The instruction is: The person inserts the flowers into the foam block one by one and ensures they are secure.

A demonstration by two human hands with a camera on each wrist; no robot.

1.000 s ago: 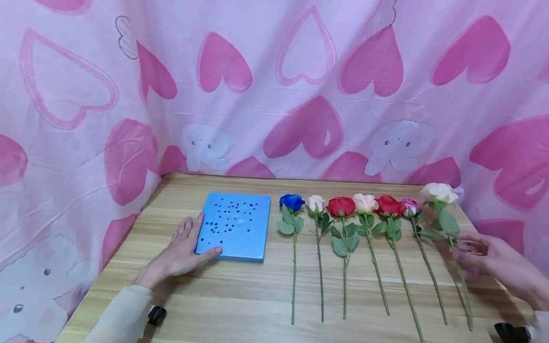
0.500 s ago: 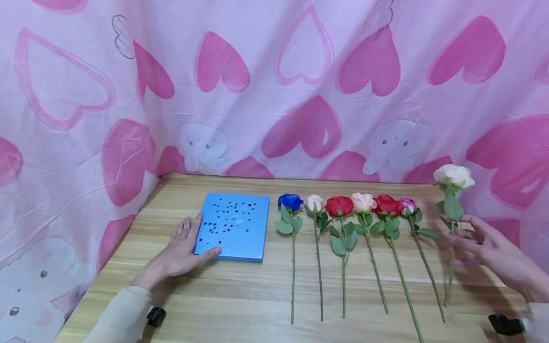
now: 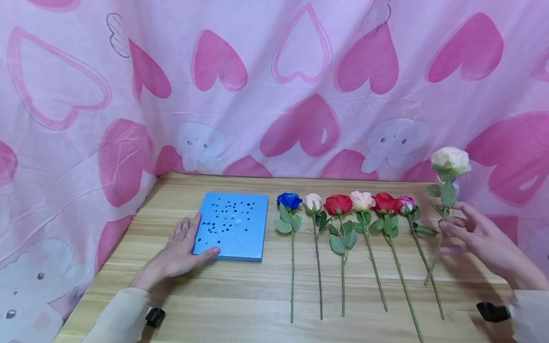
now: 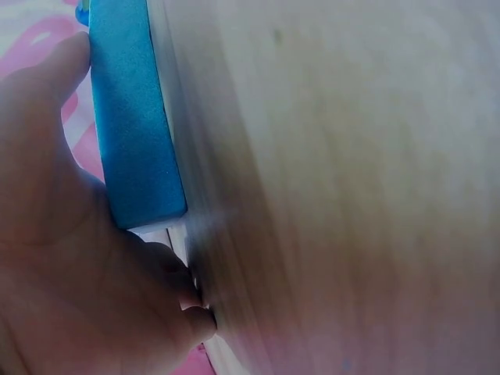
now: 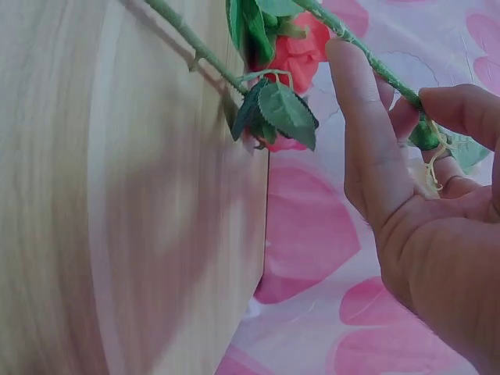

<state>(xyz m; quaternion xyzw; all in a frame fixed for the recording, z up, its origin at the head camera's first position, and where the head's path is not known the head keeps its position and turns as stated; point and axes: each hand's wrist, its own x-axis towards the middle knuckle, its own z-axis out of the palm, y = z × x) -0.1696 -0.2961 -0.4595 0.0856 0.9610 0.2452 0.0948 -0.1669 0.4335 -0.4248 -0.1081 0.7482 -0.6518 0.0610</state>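
Note:
At the right, my right hand [image 3: 486, 243] pinches the stem of a white rose [image 3: 450, 159], just below its leaves. The rose is held up with its bloom at the top, and its stem slants down to the left. In the right wrist view the green stem [image 5: 375, 66] passes between the thumb and fingertips. My left hand [image 3: 173, 252] rests at the near-left corner of a blue foam block [image 3: 246, 243] full of small holes. Its fingers lie along the left side and its thumb reaches the front edge, near the block's side [image 4: 137, 125].
Between block and right hand, several roses lie in a row on the wooden table [image 3: 240, 300]: a blue rose [image 3: 289, 201], pale pink roses [image 3: 362, 201], red roses [image 3: 338, 205] and a pink-purple rose [image 3: 406, 204]. A pink heart-patterned curtain [image 3: 257, 114] stands behind.
The white rose has come up off the table in my right hand, rising and then shifting slightly left, its stem end swinging left. My left hand has stayed on the foam block.

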